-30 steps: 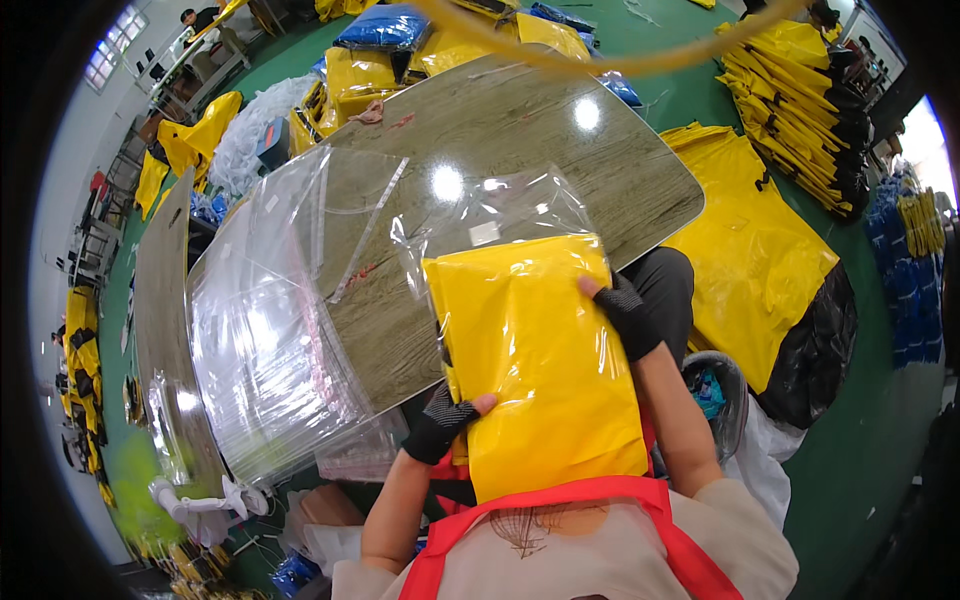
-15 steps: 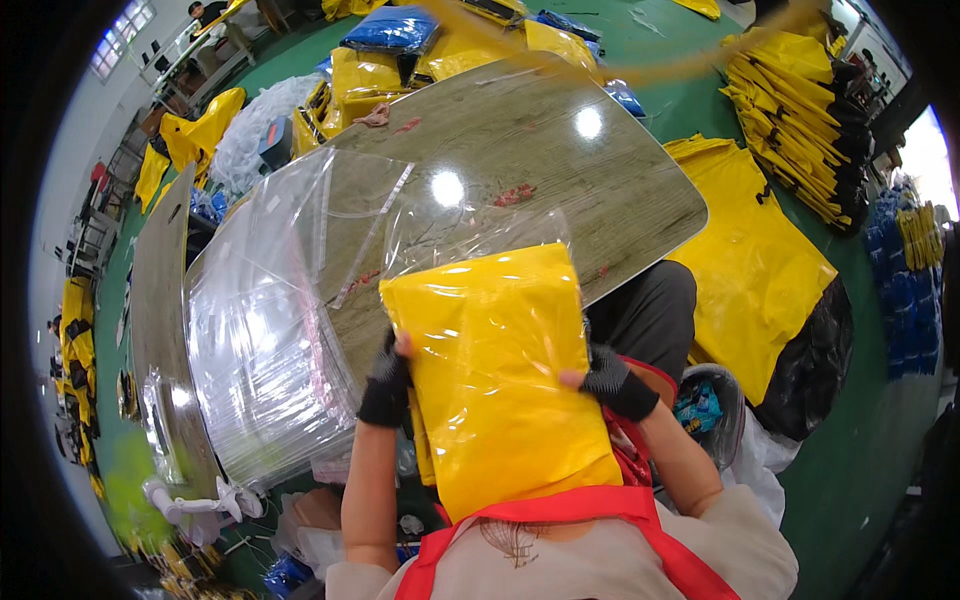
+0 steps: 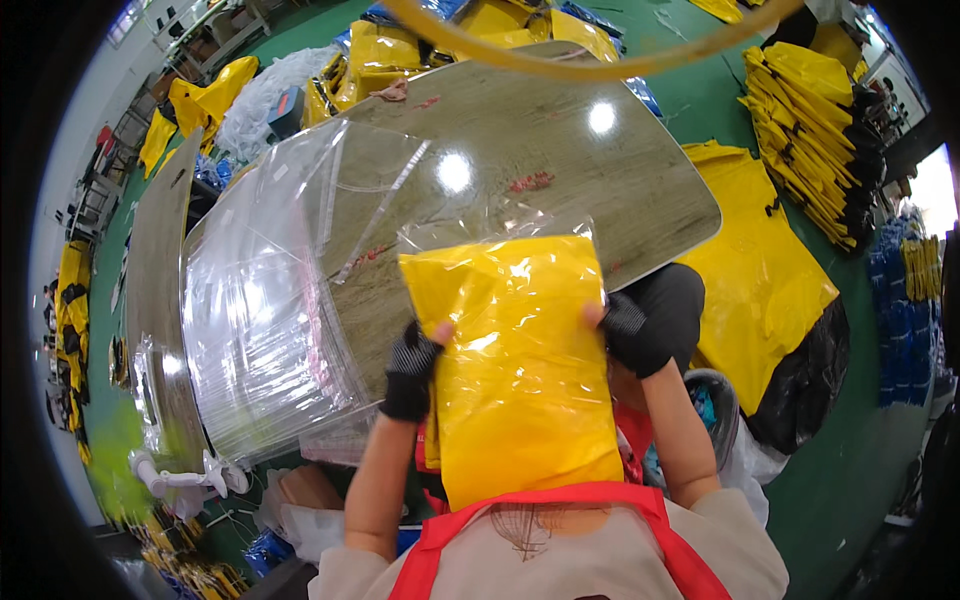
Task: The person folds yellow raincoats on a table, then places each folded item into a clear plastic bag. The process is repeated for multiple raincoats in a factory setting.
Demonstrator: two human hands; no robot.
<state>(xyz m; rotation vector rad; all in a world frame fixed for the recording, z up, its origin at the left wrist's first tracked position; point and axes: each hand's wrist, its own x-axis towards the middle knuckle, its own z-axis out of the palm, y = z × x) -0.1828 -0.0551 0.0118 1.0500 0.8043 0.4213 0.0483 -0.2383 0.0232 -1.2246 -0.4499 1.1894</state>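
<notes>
A folded yellow plastic-like sheet (image 3: 525, 370) lies in front of my chest, inside a clear plastic bag (image 3: 500, 226) whose slack end sticks out past the far fold. Gripping the bundle's left edge, my left hand (image 3: 412, 372) wears a black fingerless glove, with its thumb on top and its fingers underneath, hidden. On the right edge my right hand (image 3: 632, 330), gloved the same way, holds with its thumb on top too. The near end of the bundle rests against my red apron (image 3: 660, 530).
Beyond the bundle is a wood-grain table (image 3: 500, 130). A stack of clear bags (image 3: 260, 310) covers its left side. Yellow sheets (image 3: 750, 270) lie on the right, with a piled yellow stack (image 3: 810, 140) behind. A bin (image 3: 715, 400) stands by my right arm.
Both hands have moved farther up the bundle's sides, the right one more. Less slack clear plastic shows past the far fold. The whole view has shifted slightly.
</notes>
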